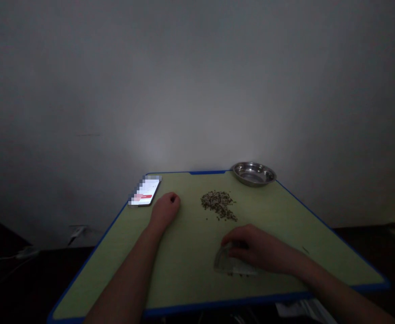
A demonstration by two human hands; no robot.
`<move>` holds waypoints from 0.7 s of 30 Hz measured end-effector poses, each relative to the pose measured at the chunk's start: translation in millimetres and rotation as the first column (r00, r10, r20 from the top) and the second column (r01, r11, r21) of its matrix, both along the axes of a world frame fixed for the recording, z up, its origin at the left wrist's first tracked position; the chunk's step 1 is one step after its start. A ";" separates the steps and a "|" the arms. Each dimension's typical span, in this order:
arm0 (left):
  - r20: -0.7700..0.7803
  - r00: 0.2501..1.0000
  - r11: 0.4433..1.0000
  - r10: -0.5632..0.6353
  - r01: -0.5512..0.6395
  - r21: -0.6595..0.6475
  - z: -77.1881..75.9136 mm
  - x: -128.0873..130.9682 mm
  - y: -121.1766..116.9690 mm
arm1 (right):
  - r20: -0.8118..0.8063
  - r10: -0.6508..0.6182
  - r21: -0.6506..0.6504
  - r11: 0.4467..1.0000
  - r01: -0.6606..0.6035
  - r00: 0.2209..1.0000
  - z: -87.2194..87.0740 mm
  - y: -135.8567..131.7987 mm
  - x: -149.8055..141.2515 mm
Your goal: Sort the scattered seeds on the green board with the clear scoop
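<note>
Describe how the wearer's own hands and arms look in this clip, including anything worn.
The left hand and right hand are ungloved. The left forearm and right forearm are bare, with no sleeve in view. No watch or bracelet shows; dim light leaves rings uncertain.

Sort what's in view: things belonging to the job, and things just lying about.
Apparently in use:
clear plastic-looking container in the right hand;
pile of small brown-and-pale grains.

Probably lying about:
lit rectangular dark-edged phone;
round silver metal bowl, untouched, role unclear.
</note>
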State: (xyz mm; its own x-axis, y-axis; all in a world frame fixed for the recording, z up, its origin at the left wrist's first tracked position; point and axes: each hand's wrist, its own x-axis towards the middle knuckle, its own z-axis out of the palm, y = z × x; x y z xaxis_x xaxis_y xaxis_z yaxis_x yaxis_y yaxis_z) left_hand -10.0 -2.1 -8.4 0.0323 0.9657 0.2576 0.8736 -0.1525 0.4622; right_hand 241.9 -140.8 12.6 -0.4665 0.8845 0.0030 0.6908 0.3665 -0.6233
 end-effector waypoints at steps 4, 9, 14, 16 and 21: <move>-0.005 1.000 1.000 0.005 -0.005 -0.008 -0.8 -0.5 -0.3 | -0.002 0.015 0.005 1.000 -0.015 1.000 2.8 -6.2 -2.7; -0.004 1.000 1.000 0.010 -0.010 -0.005 0.9 1.0 -1.1 | 0.003 0.023 0.027 0.999 -0.023 1.000 1.5 -10.5 -4.2; -0.005 1.000 1.000 0.009 -0.009 -0.011 0.7 1.5 0.1 | -0.007 0.025 0.009 1.000 -0.025 1.000 0.4 -14.0 -5.2; -0.001 1.000 1.000 0.007 -0.007 -0.010 0.4 1.3 0.6 | -0.008 0.027 -0.004 1.000 -0.027 1.000 1.4 -15.6 -6.2; -0.006 1.000 1.000 0.012 -0.012 -0.015 1.7 2.0 0.3 | -0.017 0.040 -0.028 0.999 -0.040 0.999 2.2 -18.6 -8.3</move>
State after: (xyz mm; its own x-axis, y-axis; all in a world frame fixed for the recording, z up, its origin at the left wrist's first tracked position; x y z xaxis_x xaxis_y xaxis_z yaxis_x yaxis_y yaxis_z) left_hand -8.0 -1.8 -6.7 0.0226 0.9699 0.2425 0.8780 -0.1352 0.4591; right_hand 233.6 -159.4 14.9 -0.5015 0.8651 -0.0139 0.6655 0.3754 -0.6451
